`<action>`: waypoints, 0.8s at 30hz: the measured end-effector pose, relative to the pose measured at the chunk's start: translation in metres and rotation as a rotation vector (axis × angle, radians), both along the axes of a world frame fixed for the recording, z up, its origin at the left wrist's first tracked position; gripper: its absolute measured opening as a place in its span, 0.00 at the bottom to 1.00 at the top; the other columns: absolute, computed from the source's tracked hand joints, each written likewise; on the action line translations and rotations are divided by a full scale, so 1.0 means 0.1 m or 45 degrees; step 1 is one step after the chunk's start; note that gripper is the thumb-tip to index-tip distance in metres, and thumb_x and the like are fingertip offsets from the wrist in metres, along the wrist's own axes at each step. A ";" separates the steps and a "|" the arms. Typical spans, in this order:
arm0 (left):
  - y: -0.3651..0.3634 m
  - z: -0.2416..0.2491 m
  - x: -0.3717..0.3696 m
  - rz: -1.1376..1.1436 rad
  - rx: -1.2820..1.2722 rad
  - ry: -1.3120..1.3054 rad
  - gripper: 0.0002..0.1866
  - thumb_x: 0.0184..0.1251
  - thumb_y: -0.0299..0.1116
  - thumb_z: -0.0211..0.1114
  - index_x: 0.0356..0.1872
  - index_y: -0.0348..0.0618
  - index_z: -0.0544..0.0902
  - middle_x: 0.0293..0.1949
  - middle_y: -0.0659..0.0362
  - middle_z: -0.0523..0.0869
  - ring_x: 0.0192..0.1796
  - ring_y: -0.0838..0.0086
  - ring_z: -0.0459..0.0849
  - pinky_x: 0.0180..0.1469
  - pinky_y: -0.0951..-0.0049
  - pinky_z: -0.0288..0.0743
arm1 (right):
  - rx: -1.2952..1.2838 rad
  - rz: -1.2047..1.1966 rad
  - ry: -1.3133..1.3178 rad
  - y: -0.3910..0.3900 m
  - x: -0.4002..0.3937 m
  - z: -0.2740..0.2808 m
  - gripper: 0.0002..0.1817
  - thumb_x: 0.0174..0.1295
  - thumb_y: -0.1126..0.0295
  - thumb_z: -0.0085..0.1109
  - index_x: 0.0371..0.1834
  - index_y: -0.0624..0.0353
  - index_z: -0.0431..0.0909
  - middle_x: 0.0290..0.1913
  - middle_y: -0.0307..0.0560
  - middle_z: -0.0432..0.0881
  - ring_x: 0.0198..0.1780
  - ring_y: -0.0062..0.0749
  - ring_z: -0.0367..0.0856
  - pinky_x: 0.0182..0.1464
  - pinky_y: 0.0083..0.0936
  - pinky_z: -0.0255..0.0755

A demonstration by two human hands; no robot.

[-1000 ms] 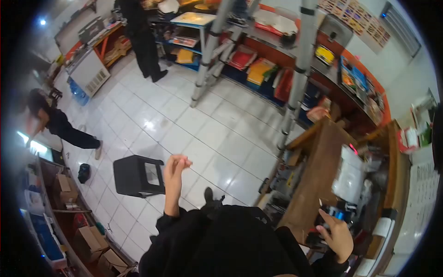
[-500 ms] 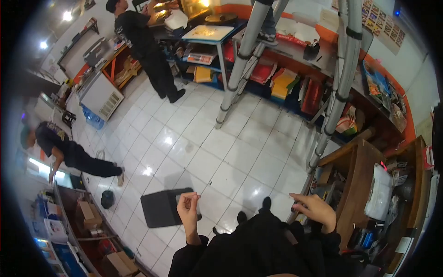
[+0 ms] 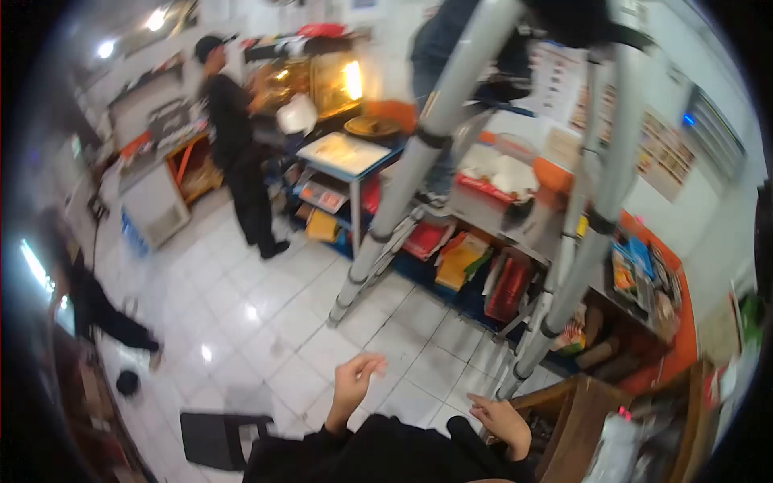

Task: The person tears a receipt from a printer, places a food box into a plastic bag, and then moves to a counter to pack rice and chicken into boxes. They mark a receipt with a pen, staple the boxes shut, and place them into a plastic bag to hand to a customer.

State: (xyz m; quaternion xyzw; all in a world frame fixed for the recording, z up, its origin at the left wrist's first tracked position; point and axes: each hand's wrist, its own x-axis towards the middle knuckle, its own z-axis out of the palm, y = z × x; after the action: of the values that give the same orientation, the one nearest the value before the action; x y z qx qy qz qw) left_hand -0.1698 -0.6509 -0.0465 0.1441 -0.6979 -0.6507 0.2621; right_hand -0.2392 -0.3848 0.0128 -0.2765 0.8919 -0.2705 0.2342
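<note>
My left hand is raised over the tiled floor, its fingers curled in toward the thumb; whether something small is between them cannot be made out. My right hand is held lower and to the right, near the wooden cabinet, with the fingers apart and nothing in them. Ahead of both hands stands a grey metal ladder, touched by neither. A dark stool is on the floor to the left of my left hand.
A person in black stands at the back counter; another is at the far left. Someone's legs are up on the ladder. A white-topped table and shelves with folders line the back.
The view has tilted up and shifted, showing more of the ladder and wall. Both hands are closer together in the picture. The person at the left has moved toward the picture's edge.
</note>
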 end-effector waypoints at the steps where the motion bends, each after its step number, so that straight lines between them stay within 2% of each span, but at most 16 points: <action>1: -0.03 0.06 -0.07 0.026 -0.052 -0.001 0.07 0.59 0.24 0.54 0.30 0.33 0.79 0.27 0.56 0.82 0.31 0.78 0.80 0.36 0.81 0.71 | -0.149 0.056 0.047 -0.03 -0.15 -0.12 0.17 0.55 0.66 0.51 0.49 0.58 0.70 0.31 0.61 0.76 0.35 0.53 0.75 0.38 0.35 0.69; 3: -0.16 0.14 -0.06 0.140 -0.067 -0.053 0.06 0.57 0.24 0.55 0.31 0.34 0.80 0.29 0.56 0.83 0.32 0.79 0.80 0.38 0.81 0.72 | -0.048 0.138 -0.013 -0.28 -0.36 0.05 0.17 0.55 0.68 0.51 0.49 0.59 0.70 0.31 0.61 0.76 0.35 0.52 0.75 0.37 0.34 0.69; 5: -0.35 0.20 0.04 0.274 -0.127 0.079 0.04 0.55 0.22 0.57 0.28 0.33 0.80 0.28 0.56 0.83 0.33 0.78 0.81 0.38 0.80 0.72 | -0.023 0.300 -0.026 -0.53 -0.52 0.09 0.17 0.55 0.69 0.51 0.49 0.59 0.70 0.32 0.61 0.76 0.35 0.52 0.75 0.37 0.34 0.69; 7: -0.57 0.25 0.27 0.451 -0.057 0.024 0.03 0.53 0.21 0.59 0.27 0.33 0.80 0.28 0.56 0.83 0.34 0.77 0.81 0.39 0.80 0.72 | -0.015 0.399 -0.043 -0.79 -0.61 0.11 0.17 0.55 0.69 0.51 0.49 0.60 0.70 0.32 0.61 0.76 0.35 0.51 0.76 0.37 0.34 0.69; 9: -0.82 0.21 0.49 0.686 -0.109 0.074 0.03 0.53 0.21 0.58 0.24 0.33 0.79 0.25 0.56 0.82 0.31 0.75 0.80 0.38 0.79 0.72 | -0.049 0.562 -0.051 -1.08 -0.67 0.11 0.17 0.55 0.71 0.50 0.49 0.60 0.70 0.34 0.61 0.76 0.36 0.51 0.75 0.38 0.34 0.68; 12: -1.11 0.28 0.82 1.068 0.066 0.015 0.06 0.55 0.24 0.57 0.21 0.35 0.77 0.19 0.60 0.77 0.21 0.82 0.74 0.22 0.85 0.63 | -0.078 0.701 -0.030 -1.51 -0.73 0.08 0.17 0.54 0.71 0.50 0.49 0.59 0.69 0.31 0.60 0.76 0.35 0.51 0.74 0.37 0.35 0.68; 13: -1.23 0.29 0.96 1.174 0.010 0.045 0.07 0.55 0.25 0.55 0.20 0.35 0.76 0.18 0.59 0.76 0.20 0.80 0.72 0.22 0.83 0.64 | -0.062 0.769 -0.012 -1.65 -0.73 0.04 0.18 0.54 0.71 0.50 0.49 0.59 0.69 0.30 0.59 0.76 0.34 0.51 0.74 0.37 0.36 0.67; 14: -1.41 0.25 1.04 1.167 -0.200 0.354 0.08 0.54 0.26 0.53 0.20 0.34 0.75 0.20 0.57 0.75 0.23 0.75 0.72 0.26 0.80 0.66 | -0.146 0.814 0.009 -1.78 -0.73 -0.06 0.17 0.54 0.70 0.50 0.49 0.58 0.69 0.29 0.58 0.76 0.32 0.50 0.74 0.36 0.36 0.67; 15: -1.56 0.38 1.09 1.216 -0.361 0.521 0.08 0.53 0.29 0.53 0.22 0.33 0.75 0.26 0.52 0.76 0.31 0.66 0.74 0.31 0.72 0.70 | -0.171 0.715 0.002 -1.94 -0.72 -0.10 0.17 0.54 0.70 0.50 0.49 0.58 0.69 0.29 0.58 0.76 0.32 0.50 0.74 0.36 0.36 0.67; 16: -1.75 0.58 1.10 1.133 -0.734 0.842 0.12 0.54 0.35 0.51 0.28 0.34 0.74 0.34 0.47 0.74 0.38 0.60 0.73 0.33 0.66 0.71 | -0.097 0.762 0.012 -2.12 -0.68 -0.12 0.18 0.55 0.70 0.49 0.50 0.57 0.69 0.31 0.57 0.76 0.33 0.50 0.74 0.37 0.35 0.68; 17: -1.94 0.70 1.26 1.230 -0.996 0.844 0.16 0.56 0.39 0.47 0.34 0.34 0.73 0.43 0.46 0.70 0.50 0.58 0.67 0.41 0.60 0.69 | -0.023 0.809 0.012 -2.29 -0.61 -0.13 0.19 0.55 0.70 0.48 0.52 0.56 0.68 0.34 0.57 0.77 0.34 0.50 0.74 0.38 0.34 0.68; 18: -2.15 0.85 1.29 1.279 -1.199 0.952 0.16 0.56 0.39 0.48 0.34 0.34 0.73 0.43 0.46 0.71 0.50 0.58 0.67 0.41 0.61 0.69 | -0.050 0.703 -0.011 -2.45 -0.53 -0.13 0.19 0.55 0.70 0.48 0.52 0.56 0.68 0.34 0.57 0.77 0.34 0.50 0.74 0.38 0.34 0.68; 20: -2.55 1.21 1.16 1.337 -1.478 1.168 0.16 0.56 0.39 0.49 0.35 0.34 0.73 0.43 0.46 0.71 0.49 0.59 0.68 0.41 0.62 0.69 | -0.071 0.712 -0.037 -2.79 -0.36 -0.09 0.18 0.55 0.70 0.48 0.50 0.57 0.69 0.34 0.57 0.77 0.35 0.50 0.74 0.39 0.35 0.68; 24: -3.02 1.79 0.71 1.610 -1.775 1.230 0.17 0.56 0.40 0.51 0.38 0.35 0.72 0.42 0.47 0.73 0.47 0.61 0.69 0.41 0.64 0.69 | -0.194 0.541 -0.222 -3.24 0.02 -0.25 0.18 0.54 0.71 0.48 0.50 0.57 0.70 0.35 0.54 0.78 0.37 0.48 0.75 0.39 0.35 0.69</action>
State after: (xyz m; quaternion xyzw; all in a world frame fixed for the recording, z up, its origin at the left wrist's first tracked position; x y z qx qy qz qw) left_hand -0.0985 -0.9525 0.1323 0.0249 -0.5367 0.1604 0.8280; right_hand -0.2371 -0.7083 -0.0120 -0.4504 0.7672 -0.3044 0.3404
